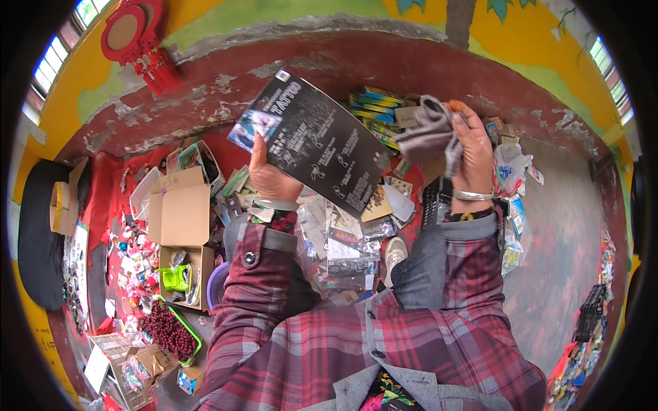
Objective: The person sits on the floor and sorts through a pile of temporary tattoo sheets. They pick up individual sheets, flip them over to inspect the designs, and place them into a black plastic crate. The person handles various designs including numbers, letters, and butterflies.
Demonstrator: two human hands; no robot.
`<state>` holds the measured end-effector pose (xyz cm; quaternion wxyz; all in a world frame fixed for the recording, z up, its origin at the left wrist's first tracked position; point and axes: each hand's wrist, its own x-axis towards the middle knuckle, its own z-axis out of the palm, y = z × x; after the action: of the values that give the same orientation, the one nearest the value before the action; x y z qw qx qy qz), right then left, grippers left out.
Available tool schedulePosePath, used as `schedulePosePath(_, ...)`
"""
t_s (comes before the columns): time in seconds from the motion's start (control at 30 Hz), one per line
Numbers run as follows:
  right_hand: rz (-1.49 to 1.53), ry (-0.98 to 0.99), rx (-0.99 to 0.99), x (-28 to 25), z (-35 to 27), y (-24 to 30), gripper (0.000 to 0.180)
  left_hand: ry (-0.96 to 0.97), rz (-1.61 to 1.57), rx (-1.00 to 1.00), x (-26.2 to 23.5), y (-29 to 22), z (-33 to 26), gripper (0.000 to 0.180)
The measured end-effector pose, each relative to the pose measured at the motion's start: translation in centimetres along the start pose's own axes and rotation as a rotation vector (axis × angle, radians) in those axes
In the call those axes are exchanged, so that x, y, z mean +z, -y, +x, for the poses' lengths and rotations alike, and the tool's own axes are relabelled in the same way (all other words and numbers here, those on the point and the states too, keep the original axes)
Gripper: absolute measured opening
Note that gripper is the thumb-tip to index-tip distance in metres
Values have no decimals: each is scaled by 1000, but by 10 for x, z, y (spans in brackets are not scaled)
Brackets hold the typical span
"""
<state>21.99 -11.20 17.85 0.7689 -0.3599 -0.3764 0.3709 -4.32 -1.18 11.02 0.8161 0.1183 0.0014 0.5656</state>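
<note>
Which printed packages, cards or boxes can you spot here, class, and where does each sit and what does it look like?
Black printed card: held up in the left hand, rectangular, white markings, small picture at one corner.
Open cardboard box: lower left, plain brown, flaps raised.
Stack of flat packets: behind the card, green, yellow and blue.
Clear-wrapped packets: between the forearms, print too small to tell.

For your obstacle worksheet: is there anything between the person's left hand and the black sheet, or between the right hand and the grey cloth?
Nothing visible. The left hand already grips the black sheet at its lower edge, and the right hand clasps the grey cloth directly. Both are held up above the cluttered floor.
</note>
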Motion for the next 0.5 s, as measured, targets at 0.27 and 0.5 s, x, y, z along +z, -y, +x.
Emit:
schedulePosePath(0.27, -1050, 381, -517, 43, -10, -114, 31, 61, -32, -125, 11, 36, -11, 59)
schedulePosePath(0.5, -1024, 531, -514, 69, -45, -118, 41, -101, 176, -17, -16, 46, -10, 65)
